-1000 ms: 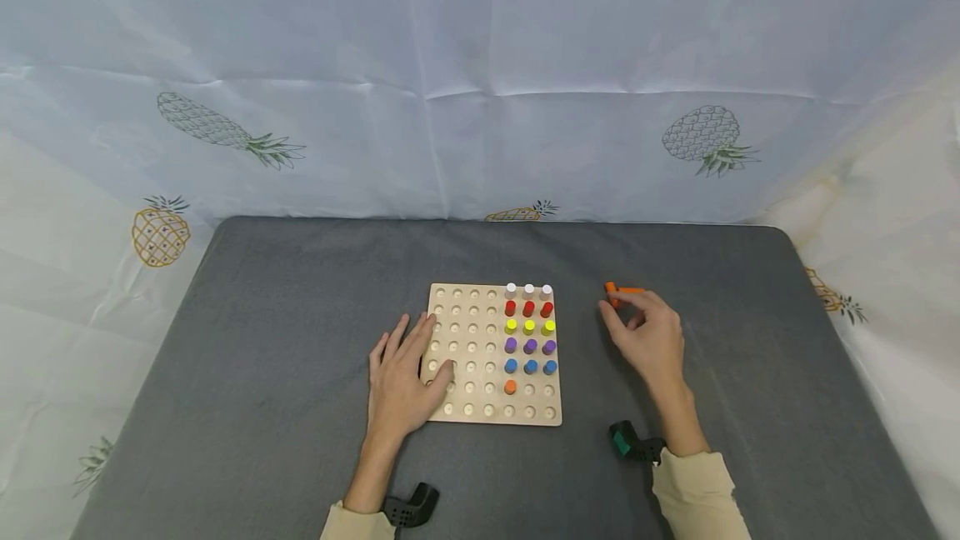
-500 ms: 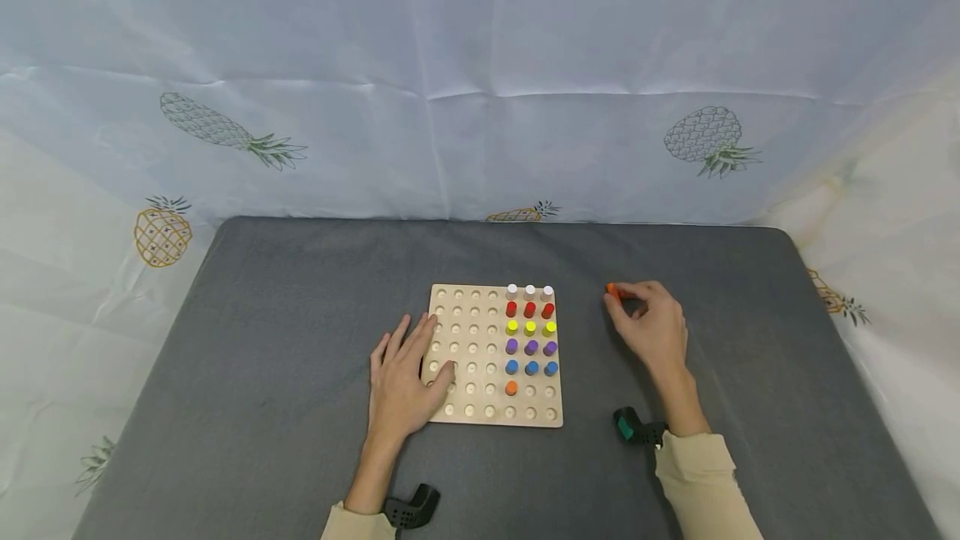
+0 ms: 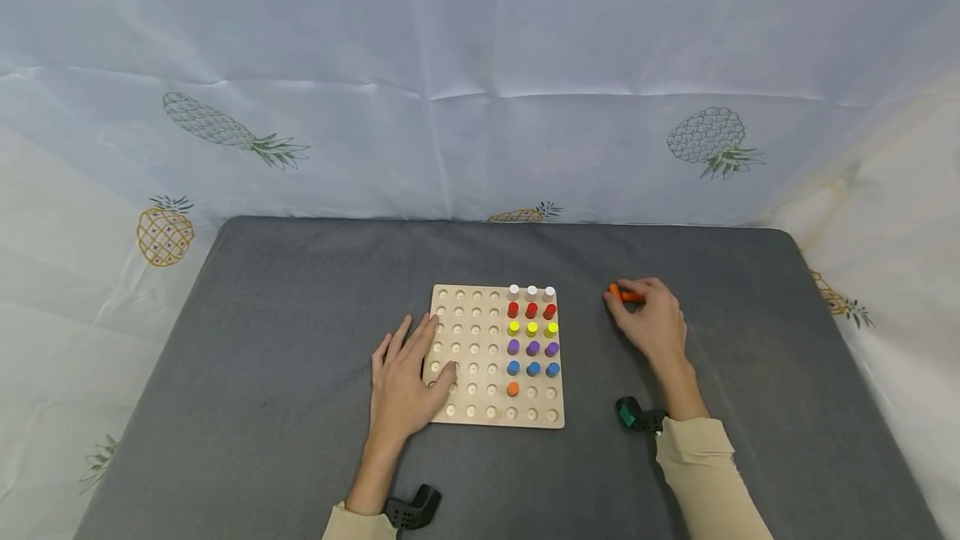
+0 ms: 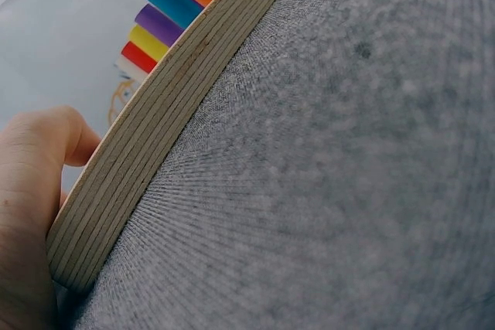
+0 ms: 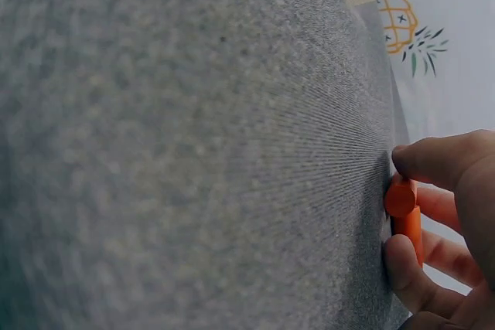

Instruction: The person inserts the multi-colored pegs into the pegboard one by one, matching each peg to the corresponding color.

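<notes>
My left hand rests on the left edge of a pale wooden pegboard, thumb spread over its lower left part. Its thumb side shows by the board's layered edge in the left wrist view. Standing in the board's right columns are white, red, yellow, purple and blue pegs, with a single orange peg under them. Right of the board, my right hand curls thumb and fingers round an orange peg low over the cloth. A second orange peg lies against it between the fingers.
Grey cloth covers the table under the board and both hands. A pale curtain with pineapple prints hangs behind the table's far edge. Black wrist cameras sit at both wrists.
My right hand has closed its thumb and fingers in on the orange pegs, where they were looser and more spread before. My left hand stays on the board.
</notes>
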{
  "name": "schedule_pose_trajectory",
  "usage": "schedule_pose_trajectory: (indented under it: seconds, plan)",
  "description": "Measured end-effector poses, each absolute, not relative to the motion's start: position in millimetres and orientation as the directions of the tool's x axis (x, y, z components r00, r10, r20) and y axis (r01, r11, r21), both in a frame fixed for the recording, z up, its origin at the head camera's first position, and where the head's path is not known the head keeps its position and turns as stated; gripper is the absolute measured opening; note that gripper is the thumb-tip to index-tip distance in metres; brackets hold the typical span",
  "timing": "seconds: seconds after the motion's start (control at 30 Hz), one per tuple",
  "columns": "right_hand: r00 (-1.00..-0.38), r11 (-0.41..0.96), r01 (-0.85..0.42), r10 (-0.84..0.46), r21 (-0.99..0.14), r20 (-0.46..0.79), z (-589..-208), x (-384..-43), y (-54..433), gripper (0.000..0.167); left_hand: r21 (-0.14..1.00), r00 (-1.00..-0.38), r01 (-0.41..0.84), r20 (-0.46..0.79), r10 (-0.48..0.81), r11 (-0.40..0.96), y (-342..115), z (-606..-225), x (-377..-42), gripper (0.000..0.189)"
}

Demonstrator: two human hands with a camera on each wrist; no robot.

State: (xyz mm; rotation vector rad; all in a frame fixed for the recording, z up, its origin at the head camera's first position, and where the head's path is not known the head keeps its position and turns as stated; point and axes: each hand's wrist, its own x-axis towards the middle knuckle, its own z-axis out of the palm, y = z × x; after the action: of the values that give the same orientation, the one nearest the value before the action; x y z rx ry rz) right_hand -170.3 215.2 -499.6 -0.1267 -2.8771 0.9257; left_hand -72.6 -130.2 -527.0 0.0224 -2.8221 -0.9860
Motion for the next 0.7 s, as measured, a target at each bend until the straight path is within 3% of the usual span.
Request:
schedule_pose_trajectory:
  seconds: [0.7]
  plan:
    - [-0.981, 0.82, 0.158, 0.194, -0.551, 0.007, -498.8, -160.5, 208.9, 0.036, 0.618, -0.991, 0.024, 0.12, -0.064, 0.786, -129.3, -525.2, -73.4, 0.071]
